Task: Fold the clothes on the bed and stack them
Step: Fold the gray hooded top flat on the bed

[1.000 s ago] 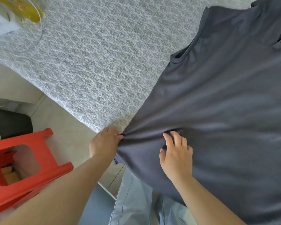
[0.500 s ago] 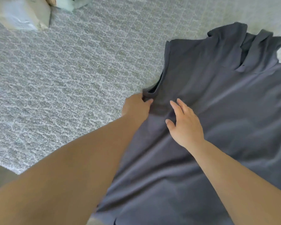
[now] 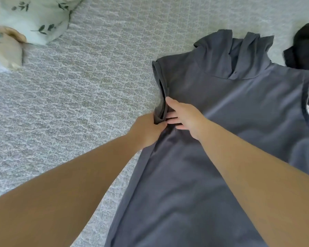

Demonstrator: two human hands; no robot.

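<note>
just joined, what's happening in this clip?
A person is folding a dark grey polo shirt spread out on a bed with a patterned grey bedspread. The left hand grips the shirt's left edge at the sleeve opening, while the right hand lies on the fabric right beside it, fingers extended toward the sleeve. The shirt lies mostly flat, collar away from the person, no fold made yet. Another black garment lies past the shirt's far right corner, and a floral pillow sits at the far left.
</note>
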